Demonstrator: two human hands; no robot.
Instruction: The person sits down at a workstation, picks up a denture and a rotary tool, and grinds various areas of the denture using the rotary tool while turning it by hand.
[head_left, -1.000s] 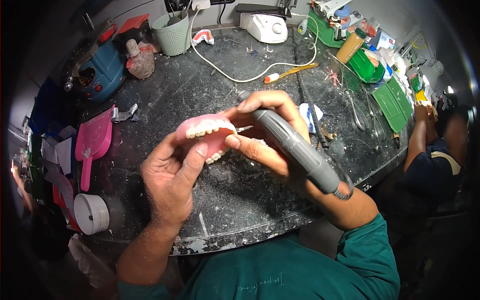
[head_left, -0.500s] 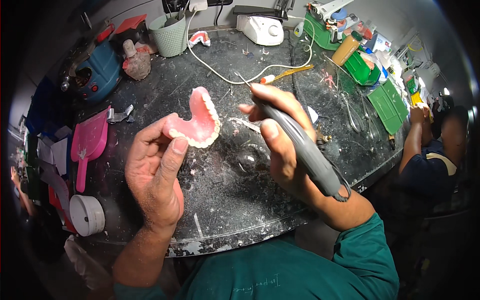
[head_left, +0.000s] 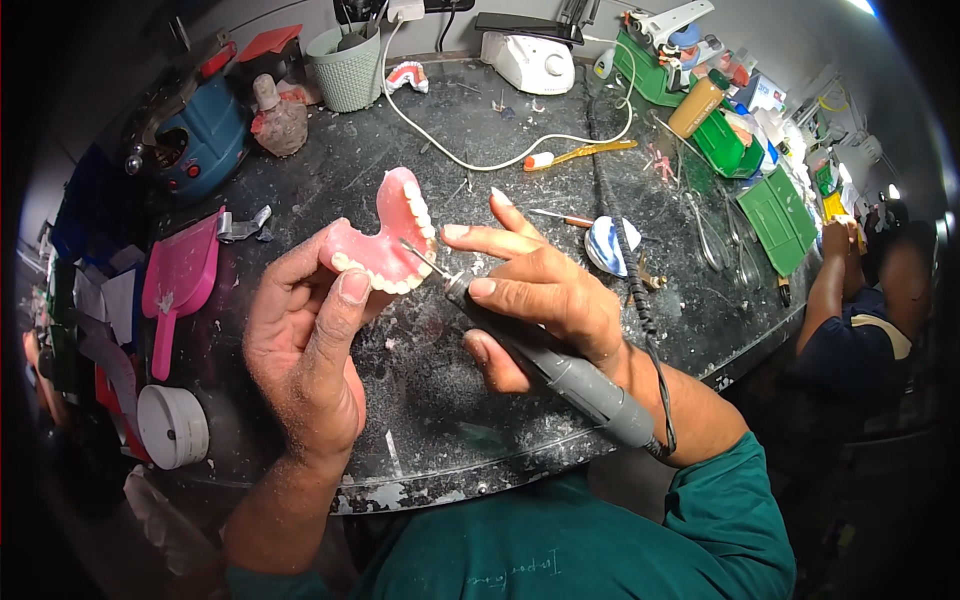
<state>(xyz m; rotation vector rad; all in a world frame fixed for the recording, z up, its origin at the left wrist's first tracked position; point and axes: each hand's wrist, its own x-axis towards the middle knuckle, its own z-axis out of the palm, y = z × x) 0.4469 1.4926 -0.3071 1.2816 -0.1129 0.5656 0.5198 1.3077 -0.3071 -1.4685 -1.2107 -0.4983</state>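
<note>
Black bench (head_left: 300, 195) beneath; left fingers (head_left: 292, 268) (some tips hidden) hold a pink denture (head_left: 385, 259).

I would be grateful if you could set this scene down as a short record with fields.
Left hand: the hand pinches the pink denture by its nearer end
Denture: white teeth along its rim
Right hand: the hand holds the grey handpiece
Bit: the thin bit points over the denture; contact unclear
Left side: pink dustpan, white round tub
Far side: white control box, pale green basket
</note>
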